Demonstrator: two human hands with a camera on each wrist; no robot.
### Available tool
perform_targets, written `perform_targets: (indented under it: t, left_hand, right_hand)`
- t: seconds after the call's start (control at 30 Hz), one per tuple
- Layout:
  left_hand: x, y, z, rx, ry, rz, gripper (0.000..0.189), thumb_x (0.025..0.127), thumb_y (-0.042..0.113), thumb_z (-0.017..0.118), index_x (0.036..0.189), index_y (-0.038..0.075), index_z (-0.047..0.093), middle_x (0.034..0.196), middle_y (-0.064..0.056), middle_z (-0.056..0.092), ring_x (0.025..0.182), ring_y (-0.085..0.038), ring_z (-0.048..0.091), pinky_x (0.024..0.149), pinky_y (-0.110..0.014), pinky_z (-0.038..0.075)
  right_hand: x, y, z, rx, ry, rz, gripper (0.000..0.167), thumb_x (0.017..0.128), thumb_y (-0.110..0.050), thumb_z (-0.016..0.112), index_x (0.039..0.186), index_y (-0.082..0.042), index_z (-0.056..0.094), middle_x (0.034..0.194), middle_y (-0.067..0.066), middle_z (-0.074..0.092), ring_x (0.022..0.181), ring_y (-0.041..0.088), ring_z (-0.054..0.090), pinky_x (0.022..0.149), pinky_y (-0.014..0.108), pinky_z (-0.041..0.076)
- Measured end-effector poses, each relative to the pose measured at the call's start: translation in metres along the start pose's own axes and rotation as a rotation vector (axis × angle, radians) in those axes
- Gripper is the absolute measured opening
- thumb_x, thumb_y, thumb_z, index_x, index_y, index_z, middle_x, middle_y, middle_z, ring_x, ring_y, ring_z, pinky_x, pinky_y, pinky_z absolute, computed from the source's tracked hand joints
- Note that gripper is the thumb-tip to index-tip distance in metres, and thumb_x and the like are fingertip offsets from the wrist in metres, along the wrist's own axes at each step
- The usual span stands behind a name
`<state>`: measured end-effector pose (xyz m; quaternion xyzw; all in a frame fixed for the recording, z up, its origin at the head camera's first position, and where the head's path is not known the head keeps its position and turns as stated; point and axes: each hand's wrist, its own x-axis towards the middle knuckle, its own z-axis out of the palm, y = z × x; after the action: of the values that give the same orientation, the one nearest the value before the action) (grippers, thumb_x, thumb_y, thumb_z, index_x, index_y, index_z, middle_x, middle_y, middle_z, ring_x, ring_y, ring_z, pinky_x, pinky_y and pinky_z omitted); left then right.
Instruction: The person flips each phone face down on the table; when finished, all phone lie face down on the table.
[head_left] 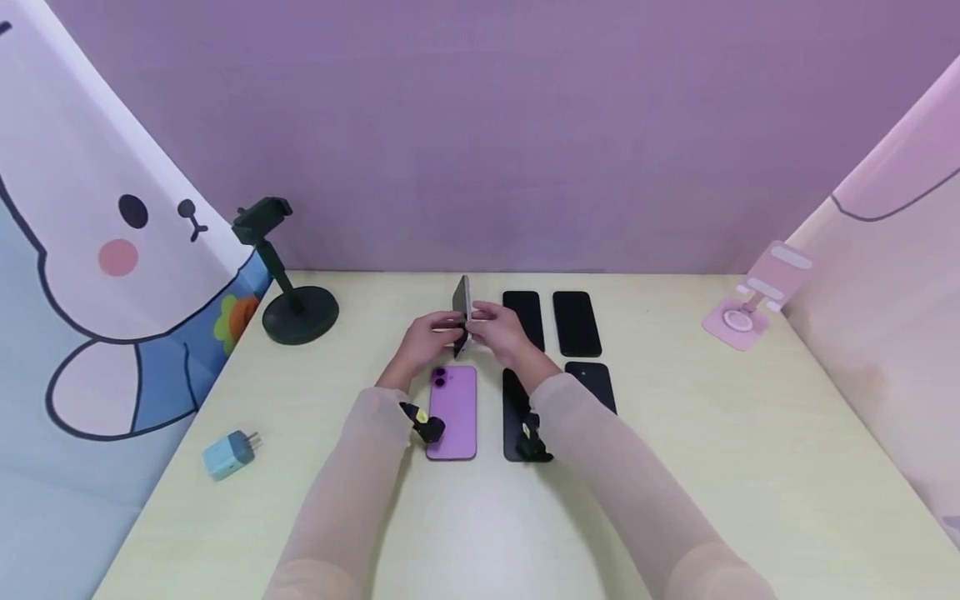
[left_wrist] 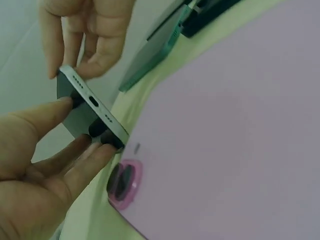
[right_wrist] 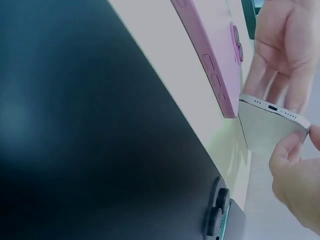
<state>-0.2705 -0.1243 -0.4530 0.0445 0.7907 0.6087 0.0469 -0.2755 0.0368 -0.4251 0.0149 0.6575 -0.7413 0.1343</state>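
Both hands hold a pale-edged smartphone [head_left: 462, 298] up on its edge near the back of the table. My left hand [head_left: 426, 340] pinches it with the thumb on the dark glass side, as the left wrist view shows. On the other side, my right hand [head_left: 504, 333] grips a corner between thumb and fingers. The phone's charging-port end [left_wrist: 93, 101] faces me, and its pale back [right_wrist: 270, 131] shows in the right wrist view. Just in front lies a purple smartphone [head_left: 455, 408], camera side up, partly behind the left wrist camera.
Dark phones [head_left: 577, 323] lie in two rows to the right, some partly covered by my right arm. A black stand [head_left: 300, 315] is at back left, a blue charger plug [head_left: 228, 455] at left, and a pink phone stand [head_left: 772, 275] at back right.
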Motion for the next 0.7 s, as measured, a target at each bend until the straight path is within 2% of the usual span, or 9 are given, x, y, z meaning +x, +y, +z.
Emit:
perform_targets:
  t: [0.1, 0.3, 0.43, 0.7]
  left_hand:
    - [-0.0009, 0.0031, 0.0021, -0.135, -0.007, -0.026, 0.040, 0.095, -0.001, 0.061, 0.135, -0.001, 0.055, 0.131, -0.025, 0.054, 0.109, -0.037, 0.061, 0.082, -0.035, 0.055]
    - [-0.0033, 0.0011, 0.0043, -0.265, 0.008, -0.059, 0.039, 0.098, 0.001, 0.057, 0.137, 0.001, 0.054, 0.130, -0.026, 0.052, 0.107, -0.037, 0.061, 0.082, -0.037, 0.055]
    - [-0.0028, -0.0004, 0.0059, -0.302, 0.013, -0.058, 0.039, 0.097, 0.002, 0.058, 0.136, 0.001, 0.055, 0.129, -0.026, 0.053, 0.108, -0.036, 0.061, 0.082, -0.037, 0.055]
    - [-0.0038, 0.0016, 0.0056, -0.311, 0.021, -0.058, 0.038, 0.098, 0.002, 0.056, 0.136, 0.000, 0.054, 0.130, -0.027, 0.054, 0.109, -0.039, 0.060, 0.083, -0.040, 0.055]
  right_hand:
    - [-0.0021, -0.0007, -0.0004, 0.043, -0.029, 0.022, 0.043, 0.097, 0.006, 0.052, 0.139, 0.004, 0.048, 0.123, 0.019, 0.055, 0.109, 0.027, 0.056, 0.095, 0.035, 0.048]
    - [-0.0070, -0.0026, 0.0005, 0.022, -0.067, 0.022, 0.041, 0.098, 0.008, 0.047, 0.138, 0.003, 0.050, 0.117, 0.017, 0.054, 0.099, 0.022, 0.056, 0.094, 0.037, 0.049]
    - [-0.0068, -0.0019, 0.0008, -0.007, -0.056, 0.004, 0.040, 0.098, 0.007, 0.049, 0.138, 0.002, 0.051, 0.113, 0.015, 0.054, 0.094, 0.019, 0.057, 0.091, 0.036, 0.050]
    - [-0.0067, -0.0019, 0.0052, -0.053, -0.035, -0.017, 0.040, 0.098, 0.006, 0.051, 0.138, 0.001, 0.052, 0.114, 0.016, 0.055, 0.094, 0.020, 0.058, 0.090, 0.037, 0.051]
